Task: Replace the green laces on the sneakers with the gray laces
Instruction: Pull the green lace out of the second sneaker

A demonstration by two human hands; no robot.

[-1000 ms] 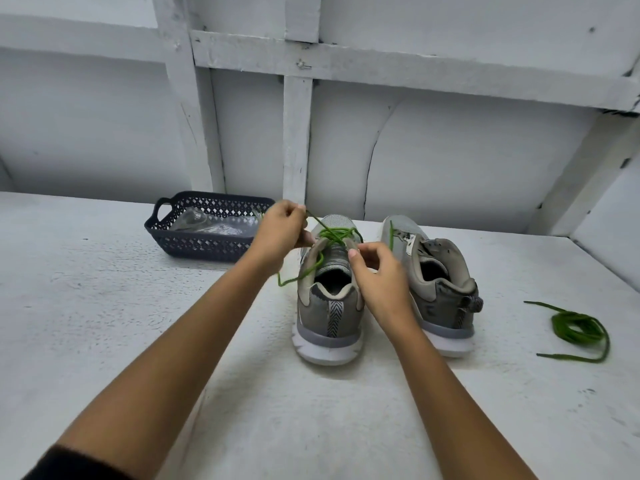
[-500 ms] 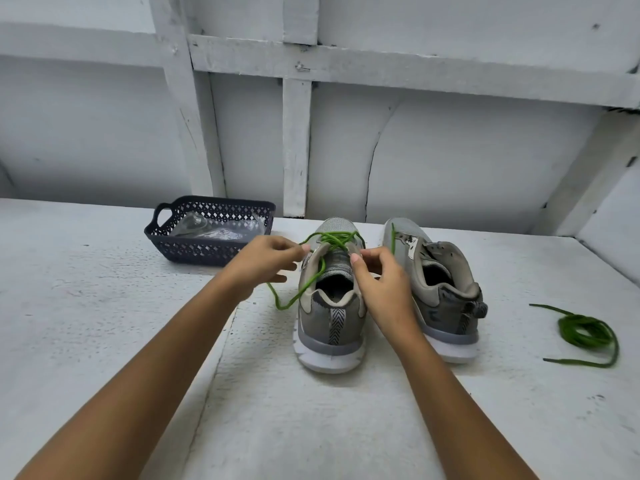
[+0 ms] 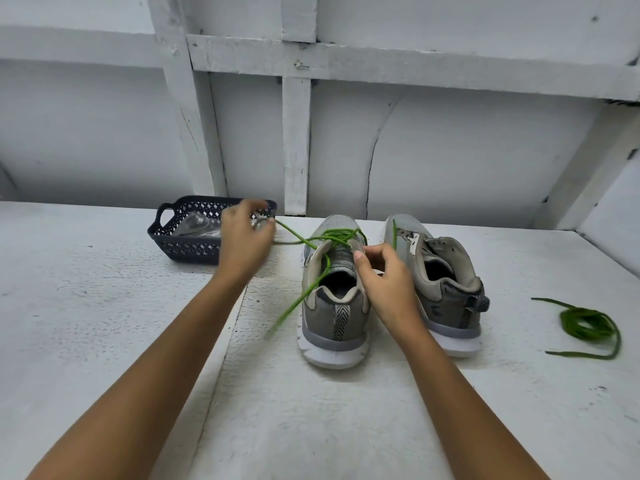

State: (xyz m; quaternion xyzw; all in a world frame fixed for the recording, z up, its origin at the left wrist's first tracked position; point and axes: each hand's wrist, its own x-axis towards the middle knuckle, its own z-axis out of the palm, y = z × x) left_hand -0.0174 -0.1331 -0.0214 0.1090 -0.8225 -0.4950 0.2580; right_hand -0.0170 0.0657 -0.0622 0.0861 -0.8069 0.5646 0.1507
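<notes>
Two grey sneakers stand heels toward me on the white table. The left sneaker (image 3: 334,306) still carries a green lace (image 3: 313,242) crossed over its front eyelets. My left hand (image 3: 244,242) pinches one strand of that lace, stretched out to the left of the shoe. The lace's other end hangs loose down the shoe's left side. My right hand (image 3: 384,271) grips the left sneaker's right collar near the top eyelets. The right sneaker (image 3: 440,285) shows only a short bit of green at its toe. A removed green lace (image 3: 587,323) lies coiled at the right.
A dark blue perforated basket (image 3: 188,245) holding a clear plastic packet sits at the back left, just behind my left hand. A white panelled wall (image 3: 450,161) runs close behind the shoes.
My left hand has swung out to the left and away from the shoe, drawing the green strand taut. The right hand stays on the shoe's collar.
</notes>
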